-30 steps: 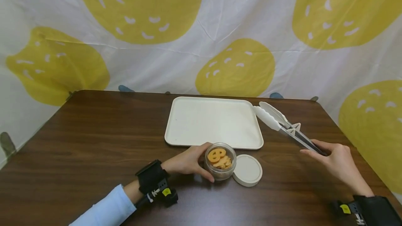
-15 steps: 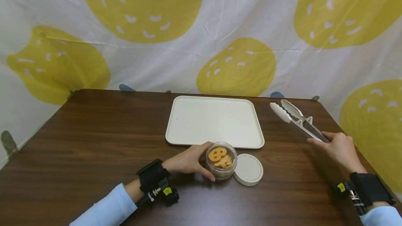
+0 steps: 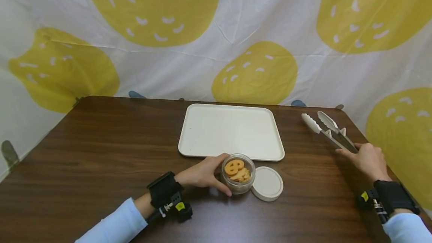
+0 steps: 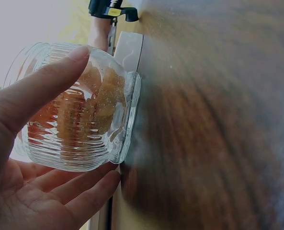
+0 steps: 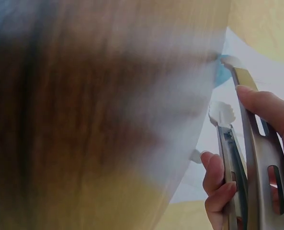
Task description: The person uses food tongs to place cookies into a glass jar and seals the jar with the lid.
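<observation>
On the table, a round clear glass jar (image 4: 79, 129) stands upright, its mouth uncovered, with orange-brown biscuits (image 3: 234, 167) inside. My left hand (image 3: 202, 171) grips it from the left, thumb on the near side and fingers round the far side. Leaning against the jar's right foot is a round white lid (image 3: 267, 184), lying flat on the wood. Far to the right, my right hand (image 3: 368, 161) holds metal tongs with white tips (image 3: 311, 123). Its thumb is on one arm of the tongs (image 5: 259, 158), its fingers on the other. The tips stand apart with nothing between them.
A white rectangular tray (image 3: 229, 130) lies behind the jar, near the back of the brown wooden table (image 3: 111, 145). A white cloth with yellow fruit shapes (image 3: 254, 72) hangs behind the table's far edge.
My right hand has moved the tongs to the right, away from the tray corner, and their tips have spread wider. The left hand and jar hold still.
</observation>
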### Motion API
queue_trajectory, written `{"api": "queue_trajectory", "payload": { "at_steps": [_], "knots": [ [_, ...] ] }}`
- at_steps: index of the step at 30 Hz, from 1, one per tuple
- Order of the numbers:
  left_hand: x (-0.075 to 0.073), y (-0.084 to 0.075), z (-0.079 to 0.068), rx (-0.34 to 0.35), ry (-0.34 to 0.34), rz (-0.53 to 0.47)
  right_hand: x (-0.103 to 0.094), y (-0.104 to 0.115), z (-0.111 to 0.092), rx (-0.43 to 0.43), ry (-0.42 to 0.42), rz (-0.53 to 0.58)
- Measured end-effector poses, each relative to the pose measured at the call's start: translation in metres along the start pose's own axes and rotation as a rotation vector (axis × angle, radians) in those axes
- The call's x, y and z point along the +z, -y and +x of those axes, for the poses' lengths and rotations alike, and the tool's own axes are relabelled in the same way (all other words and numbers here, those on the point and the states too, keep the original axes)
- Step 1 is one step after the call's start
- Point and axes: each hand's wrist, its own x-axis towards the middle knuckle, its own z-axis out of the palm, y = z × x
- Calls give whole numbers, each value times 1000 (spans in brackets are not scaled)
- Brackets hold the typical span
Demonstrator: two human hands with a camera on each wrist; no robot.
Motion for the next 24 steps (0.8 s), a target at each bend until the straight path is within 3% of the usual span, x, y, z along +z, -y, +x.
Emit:
{"api": "queue_trajectory", "payload": {
  "at_steps": [9, 24],
  "knots": [
    [0, 0, 0, -4, 4, -10, 0, 1, 1, 53, 49, -7],
    [0, -3, 0, -16, -3, -20, -2, 13, 5, 121, 301, -52]
  ]
}}
